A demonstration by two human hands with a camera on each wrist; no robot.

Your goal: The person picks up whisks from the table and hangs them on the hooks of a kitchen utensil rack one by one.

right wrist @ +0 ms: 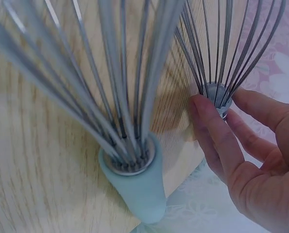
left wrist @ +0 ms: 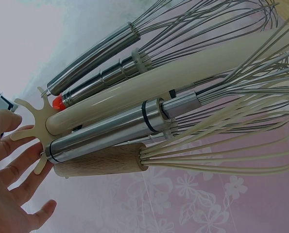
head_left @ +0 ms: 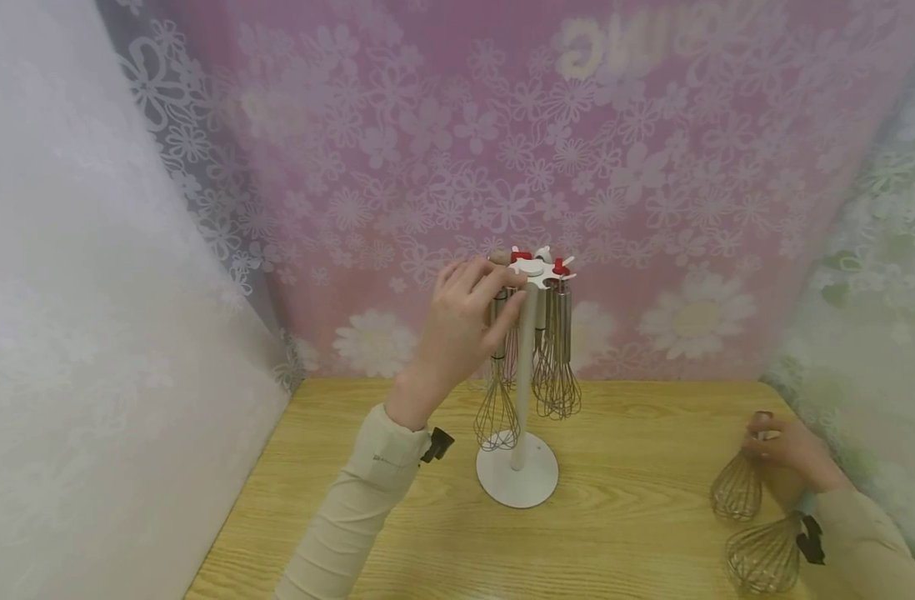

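Note:
A white stand with a hooked top (head_left: 531,267) and round base (head_left: 536,483) carries several hanging whisks. At its top, my left hand (head_left: 468,312) touches the hook plate (left wrist: 35,121), fingers spread and slightly bent. Nearest these fingers hang a steel-handled whisk (left wrist: 105,133) and a wooden-handled whisk (left wrist: 100,162). At the table's right side, my right hand (head_left: 798,457) pinches a wire whisk (head_left: 737,490) where its wires meet the handle; the fingers hide most of that handle. Beside this hand lies another whisk (head_left: 763,554), with a pale green handle (right wrist: 139,189).
The stand rises from a wood-grain table (head_left: 615,533). A pink flowered backdrop (head_left: 427,167) closes off the back, with a white sheet (head_left: 112,317) on the left and a pale flowered sheet (head_left: 870,333) on the right. More whisks (head_left: 558,375) hang at the stand's far side.

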